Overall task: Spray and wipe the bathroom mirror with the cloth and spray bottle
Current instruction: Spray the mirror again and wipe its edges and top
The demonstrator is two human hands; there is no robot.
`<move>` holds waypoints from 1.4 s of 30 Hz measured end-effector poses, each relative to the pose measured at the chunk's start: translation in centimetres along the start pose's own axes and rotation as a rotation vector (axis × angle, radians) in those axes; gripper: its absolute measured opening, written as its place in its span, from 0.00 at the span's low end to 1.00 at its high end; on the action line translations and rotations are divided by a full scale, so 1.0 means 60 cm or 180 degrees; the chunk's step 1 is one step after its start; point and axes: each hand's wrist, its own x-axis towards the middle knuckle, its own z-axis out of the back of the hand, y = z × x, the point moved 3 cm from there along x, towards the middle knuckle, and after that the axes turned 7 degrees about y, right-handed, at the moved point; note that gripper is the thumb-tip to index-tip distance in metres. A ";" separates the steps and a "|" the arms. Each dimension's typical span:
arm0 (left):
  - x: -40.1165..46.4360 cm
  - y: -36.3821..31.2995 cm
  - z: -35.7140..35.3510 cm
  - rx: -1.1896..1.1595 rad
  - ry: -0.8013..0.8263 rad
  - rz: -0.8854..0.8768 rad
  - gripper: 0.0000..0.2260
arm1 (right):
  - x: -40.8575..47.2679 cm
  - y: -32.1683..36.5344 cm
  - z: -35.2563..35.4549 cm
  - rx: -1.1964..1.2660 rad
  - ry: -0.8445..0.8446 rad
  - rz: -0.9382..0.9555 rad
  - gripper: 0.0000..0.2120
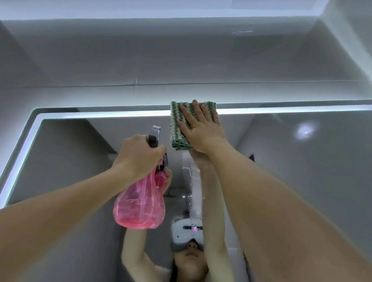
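Spray bottle (141, 201) comes first, nearest the camera: pink, see-through, hanging neck-up from the left hand (137, 157), whose grip is curled tight round the neck just under the dark trigger head. Whether a finger sits on the trigger cannot be told from here. It is raised in front of the mirror (309, 170), nozzle up, not visibly spraying.

Further out, the right hand (200, 128) is flat, fingers straight and spread, pressing the folded green-and-white cloth (181, 123) against the glass right at the mirror's top edge, across the lit strip (95, 114) that frames it.

So the wiping looks well under way, and it is working the very top. Droplets and wet streaks show on the glass below the cloth, by the reflected arm, so that stretch looks sprayed and not yet wiped dry. The far left and right of the mirror show no clear sign either way.
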 end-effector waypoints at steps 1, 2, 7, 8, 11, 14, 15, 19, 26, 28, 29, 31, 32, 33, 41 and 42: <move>0.000 -0.005 -0.002 -0.0030 0.0007 -0.0018 0.17 | -0.001 -0.001 0.000 0.0028 -0.0013 -0.0013 0.27; -0.001 -0.010 -0.003 -0.0064 0.0022 -0.0038 0.17 | -0.004 0.000 -0.001 0.0072 -0.0040 -0.0037 0.26; -0.020 -0.010 0.003 0.0061 -0.0053 -0.0022 0.16 | -0.053 0.007 -0.025 0.0118 -0.0123 0.0020 0.26; -0.030 -0.005 0.004 0.0091 -0.0093 0.0025 0.17 | -0.066 0.007 -0.029 0.0116 -0.0109 0.0036 0.26; -0.072 0.016 0.002 0.0151 -0.0205 0.0179 0.17 | -0.118 0.011 -0.043 0.0096 -0.0036 0.0043 0.26; -0.130 0.040 -0.010 0.0101 -0.0274 0.0389 0.15 | -0.182 0.021 -0.070 0.0027 -0.0042 0.0123 0.26; -0.150 0.048 -0.017 0.0006 -0.0265 0.0446 0.14 | -0.205 0.023 -0.081 0.0010 -0.0052 0.0134 0.26; -0.247 0.077 -0.056 -0.0113 -0.0223 0.0641 0.15 | -0.309 0.035 -0.126 -0.0055 0.0042 0.0188 0.26; -0.413 0.134 -0.144 -0.0223 -0.0030 0.0648 0.16 | -0.468 0.049 -0.192 -0.0236 -0.0046 0.0235 0.26; -0.450 0.148 -0.167 -0.0205 0.0086 0.0663 0.13 | -0.489 0.051 -0.198 -0.0269 -0.0032 0.0253 0.26; -0.468 0.153 -0.178 -0.0163 0.0140 0.0664 0.12 | -0.499 0.052 -0.200 -0.0298 -0.0024 0.0259 0.27; -0.504 0.158 -0.197 -0.0126 0.0267 0.0706 0.13 | -0.516 0.055 -0.207 -0.0292 -0.0033 0.0292 0.27; -0.520 0.159 -0.205 -0.0113 0.0328 0.0727 0.13 | -0.527 0.057 -0.212 -0.0271 -0.0060 0.0310 0.26; -0.534 0.158 -0.211 -0.0089 0.0380 0.0744 0.13 | -0.540 0.059 -0.217 -0.0255 -0.0119 0.0325 0.26; -0.613 0.149 -0.241 -0.0207 0.0408 0.0861 0.11 | -0.666 0.077 -0.266 -0.0210 -0.0103 0.0495 0.25; -0.624 0.150 -0.243 -0.0189 0.0438 0.0813 0.13 | -0.674 0.078 -0.268 -0.0210 -0.0075 0.0487 0.25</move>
